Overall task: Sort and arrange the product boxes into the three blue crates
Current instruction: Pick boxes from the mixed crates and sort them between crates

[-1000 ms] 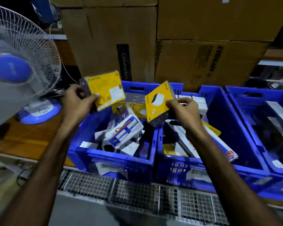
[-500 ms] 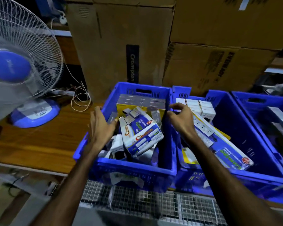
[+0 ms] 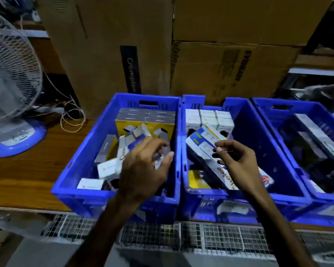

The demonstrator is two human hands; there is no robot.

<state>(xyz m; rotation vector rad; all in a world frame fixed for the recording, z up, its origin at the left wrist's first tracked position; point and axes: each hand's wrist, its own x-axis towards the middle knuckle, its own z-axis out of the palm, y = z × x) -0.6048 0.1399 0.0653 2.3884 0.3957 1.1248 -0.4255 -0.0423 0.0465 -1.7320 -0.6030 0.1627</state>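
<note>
Three blue crates stand side by side: the left crate (image 3: pixel 71 180), the middle crate (image 3: pixel 249 132) and the right crate (image 3: pixel 274 120). The left crate holds yellow boxes (image 3: pixel 143 124) at the back and loose white boxes (image 3: pixel 106 168). My left hand (image 3: pixel 143 168) is inside it, fingers curled round a white-and-blue box (image 3: pixel 159 160) that is blurred and mostly hidden. The middle crate has small white boxes (image 3: pixel 208 117) stacked at the back and a long white-and-blue box (image 3: pixel 202 143) lying aslant. My right hand (image 3: pixel 237 160) hovers just over that long box, fingers loosely curled, holding nothing.
A table fan (image 3: pixel 12 89) stands at the left on the wooden bench (image 3: pixel 27 170), with a coiled cord (image 3: pixel 71 116) beside it. Large cardboard cartons (image 3: pixel 123 45) rise right behind the crates. A wire mesh shelf (image 3: pixel 162 236) runs below the bench's front edge.
Both yellow boxes I held a second ago are out of my hands. My left hand has moved right, deeper into the left crate; my right hand has shifted over the middle crate.
</note>
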